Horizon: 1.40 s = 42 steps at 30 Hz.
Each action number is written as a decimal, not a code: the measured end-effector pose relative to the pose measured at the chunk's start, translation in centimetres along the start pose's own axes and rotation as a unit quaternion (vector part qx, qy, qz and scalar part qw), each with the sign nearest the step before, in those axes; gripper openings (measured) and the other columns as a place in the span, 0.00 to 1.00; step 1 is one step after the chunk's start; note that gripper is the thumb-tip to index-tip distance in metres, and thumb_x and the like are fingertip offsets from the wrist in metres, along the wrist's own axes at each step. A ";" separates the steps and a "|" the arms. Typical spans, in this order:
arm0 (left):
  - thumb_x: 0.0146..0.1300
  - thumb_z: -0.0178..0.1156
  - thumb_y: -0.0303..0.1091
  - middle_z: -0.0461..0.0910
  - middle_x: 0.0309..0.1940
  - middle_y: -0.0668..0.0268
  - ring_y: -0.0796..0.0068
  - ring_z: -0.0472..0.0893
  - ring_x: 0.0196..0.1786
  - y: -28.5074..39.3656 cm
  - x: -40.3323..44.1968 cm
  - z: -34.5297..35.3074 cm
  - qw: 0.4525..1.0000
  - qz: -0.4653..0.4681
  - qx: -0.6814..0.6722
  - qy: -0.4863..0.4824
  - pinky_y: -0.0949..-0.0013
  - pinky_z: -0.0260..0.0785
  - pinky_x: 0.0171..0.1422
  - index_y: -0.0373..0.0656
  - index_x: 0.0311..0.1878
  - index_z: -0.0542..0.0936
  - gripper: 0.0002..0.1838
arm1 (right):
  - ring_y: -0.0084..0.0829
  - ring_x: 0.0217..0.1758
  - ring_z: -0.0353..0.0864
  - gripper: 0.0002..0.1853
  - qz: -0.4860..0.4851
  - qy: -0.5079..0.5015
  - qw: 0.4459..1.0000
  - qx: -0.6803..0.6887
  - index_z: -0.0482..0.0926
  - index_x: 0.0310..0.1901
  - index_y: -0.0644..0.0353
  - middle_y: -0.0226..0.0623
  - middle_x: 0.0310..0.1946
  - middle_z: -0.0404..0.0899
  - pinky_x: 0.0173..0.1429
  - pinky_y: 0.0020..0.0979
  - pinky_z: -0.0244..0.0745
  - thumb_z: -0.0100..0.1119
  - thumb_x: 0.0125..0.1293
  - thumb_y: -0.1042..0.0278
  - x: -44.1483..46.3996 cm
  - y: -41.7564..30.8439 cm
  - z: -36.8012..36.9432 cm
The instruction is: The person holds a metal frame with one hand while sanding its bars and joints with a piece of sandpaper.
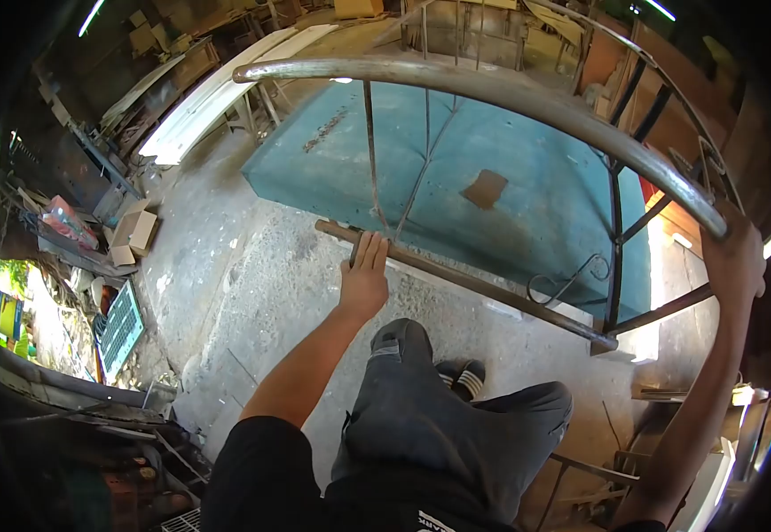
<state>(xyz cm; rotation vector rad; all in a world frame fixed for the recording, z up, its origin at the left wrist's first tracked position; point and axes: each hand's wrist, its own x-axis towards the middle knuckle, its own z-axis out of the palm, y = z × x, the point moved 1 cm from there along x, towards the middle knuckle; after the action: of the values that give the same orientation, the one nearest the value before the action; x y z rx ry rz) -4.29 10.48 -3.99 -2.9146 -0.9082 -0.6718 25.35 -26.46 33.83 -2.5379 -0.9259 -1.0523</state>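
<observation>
Metal frame, held at two points, with workshop surroundings

Item: one metal frame (492, 286), in front of me, its curved upper tube (456, 78) crossing over a blue-green slab-like surface (359, 168) that bears a brown patch (485, 190). Thin rods and a scroll (541, 297) show between the upper tube and the straight lower bar.
Surroundings: long white boards (217, 97), beyond the slab to the left; an open cardboard box (133, 232), left side; a teal grid panel (119, 328), leaning, nearer me; further curved metalwork (674, 93), upper right. Concrete floor (252, 284) below.
In the way: the frame itself, standing between me and the slab; my bent knees in grey trousers (430, 434), just short of the lower bar.
Left hand (365, 288): arm reaching forward, fingers together and nearly straight, laid over the lower bar near its left end; thumb placement unclear.
Right hand (733, 257): arm stretched out and up at the far right, hand partly closed about the right end of the upper tube, tightness of grip not discernible
</observation>
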 end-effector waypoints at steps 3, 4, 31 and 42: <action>0.61 0.55 0.23 0.59 0.82 0.55 0.59 0.55 0.86 -2.9 0.9 0.8 0.996 -0.054 -0.037 0.061 0.40 0.64 0.69 0.42 0.79 0.66 0.39 | 0.56 0.44 0.86 0.14 0.025 -0.051 0.997 -0.043 0.87 0.49 0.55 0.50 0.36 0.87 0.47 0.49 0.79 0.67 0.61 0.63 0.1 -0.7 -0.6; 0.62 0.57 0.25 0.56 0.84 0.59 0.61 0.49 0.88 -2.8 1.3 0.9 0.991 -0.132 0.021 0.012 0.40 0.63 0.68 0.41 0.79 0.66 0.38 | 0.58 0.42 0.85 0.12 0.014 -0.043 0.998 -0.033 0.87 0.44 0.55 0.51 0.33 0.86 0.45 0.51 0.77 0.67 0.62 0.61 0.0 -0.7 -0.6; 0.54 0.53 0.15 0.66 0.76 0.47 0.45 0.60 0.82 25.2 -0.2 1.4 0.930 0.213 -0.291 -0.077 0.44 0.66 0.73 0.34 0.74 0.67 0.39 | 0.49 0.36 0.88 0.09 0.003 -0.020 1.000 -0.015 0.88 0.29 0.51 0.45 0.28 0.86 0.39 0.45 0.81 0.64 0.46 0.63 -0.9 -1.0 -2.0; 0.49 0.52 0.17 0.67 0.74 0.42 0.39 0.62 0.80 28.8 -1.5 4.2 0.925 0.199 -0.315 0.080 0.43 0.57 0.81 0.31 0.74 0.67 0.41 | 0.52 0.34 0.88 0.07 -0.023 0.056 0.997 0.041 0.87 0.24 0.57 0.49 0.28 0.86 0.40 0.47 0.82 0.63 0.47 0.65 -1.3 -0.8 -1.4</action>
<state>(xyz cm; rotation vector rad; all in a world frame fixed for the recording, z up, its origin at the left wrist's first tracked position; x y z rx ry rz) 11.92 -13.66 -5.29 -3.3284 -0.0552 -1.3357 23.36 -27.10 33.94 -2.3761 -0.9794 -1.1333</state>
